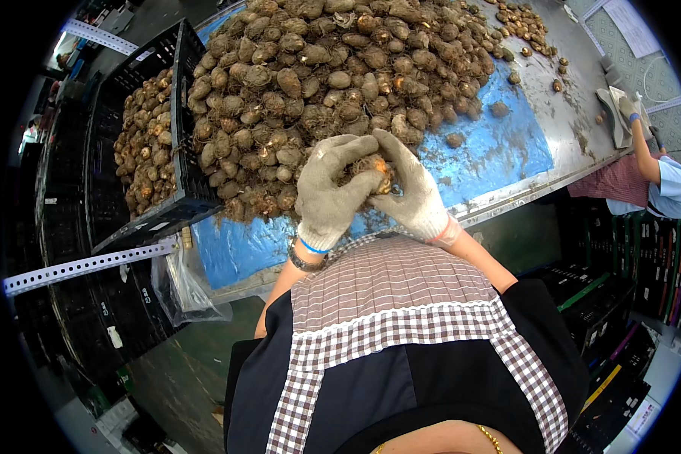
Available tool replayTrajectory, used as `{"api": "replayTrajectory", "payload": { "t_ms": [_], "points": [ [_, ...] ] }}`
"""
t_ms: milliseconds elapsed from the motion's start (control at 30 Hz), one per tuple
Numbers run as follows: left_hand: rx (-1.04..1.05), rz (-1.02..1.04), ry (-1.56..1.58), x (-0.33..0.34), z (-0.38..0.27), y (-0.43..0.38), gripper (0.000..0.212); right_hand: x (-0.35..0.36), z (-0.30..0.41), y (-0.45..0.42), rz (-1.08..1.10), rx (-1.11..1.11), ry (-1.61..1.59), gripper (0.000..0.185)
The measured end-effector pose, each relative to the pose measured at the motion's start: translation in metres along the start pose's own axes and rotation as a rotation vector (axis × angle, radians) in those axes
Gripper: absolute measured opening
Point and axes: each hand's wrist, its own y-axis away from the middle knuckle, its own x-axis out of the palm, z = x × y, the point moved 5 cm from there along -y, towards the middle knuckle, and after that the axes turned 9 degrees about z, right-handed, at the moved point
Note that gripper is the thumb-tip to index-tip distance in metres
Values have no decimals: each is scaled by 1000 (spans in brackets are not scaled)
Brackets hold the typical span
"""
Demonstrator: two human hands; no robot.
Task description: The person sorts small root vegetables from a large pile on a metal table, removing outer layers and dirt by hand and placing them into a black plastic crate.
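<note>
Both my hands wear dirty knitted work gloves and meet in front of my apron. Between them is a hairy taro corm [373, 165] with an orange patch on its side. My left hand [332, 190] curls its fingers over the corm from the left. From the right, my right hand [411, 190] cups the same corm, its fingertips near those of the left. Just beyond the gloves rises a large heap of brown, rooty taro corms [318, 74]. It lies on a blue plastic sheet [488, 153] spread over a metal table.
A black plastic crate [176, 113] of corms [147, 147] stands at the left. Smaller corms [522, 25] lie scattered on the metal tabletop [579, 108] at the far right. A co-worker's gloved hand [628, 106] is over there. A perforated metal bar [91, 267] juts out left; stacked crates [590, 306] stand right.
</note>
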Motion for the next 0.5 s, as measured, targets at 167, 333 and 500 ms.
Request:
{"api": "replayTrajectory", "payload": {
  "t_ms": [167,333,500],
  "points": [
    [157,23,-76,-3,6,-1,20,-3,-1,3,69,113,-32,82],
    [-149,-161,143,-17,30,-5,10,2,-2,4,111,123,-196,86],
    [-296,-165,241,-31,38,4,18,-6,4,4,69,111,-267,84]
  ]
}}
